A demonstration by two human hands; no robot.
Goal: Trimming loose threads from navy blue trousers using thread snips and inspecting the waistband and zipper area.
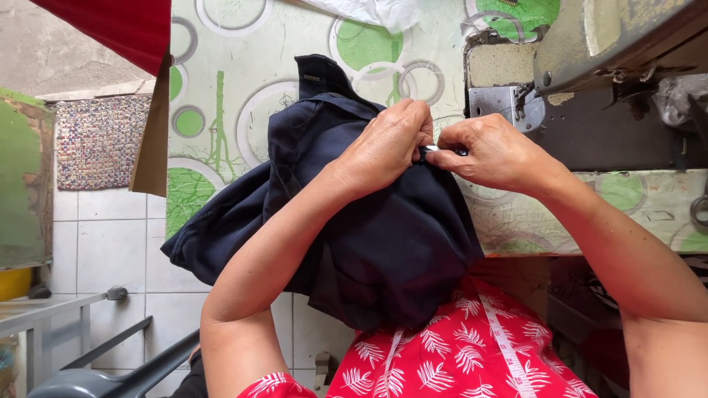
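Nearest, a tape measure (504,343) hangs over the person's red leaf-print lap (450,354). Above it a navy garment (383,243) drapes over the table's near edge (516,247). Left hand (387,144) bunches the cloth tight; right hand (495,151) pinches a small metal tool (435,149) against it. The work looks to be midway, though no seam shows. Farther right, at the table's far edge, stands the sewing machine (590,51), its needle clear of the cloth.
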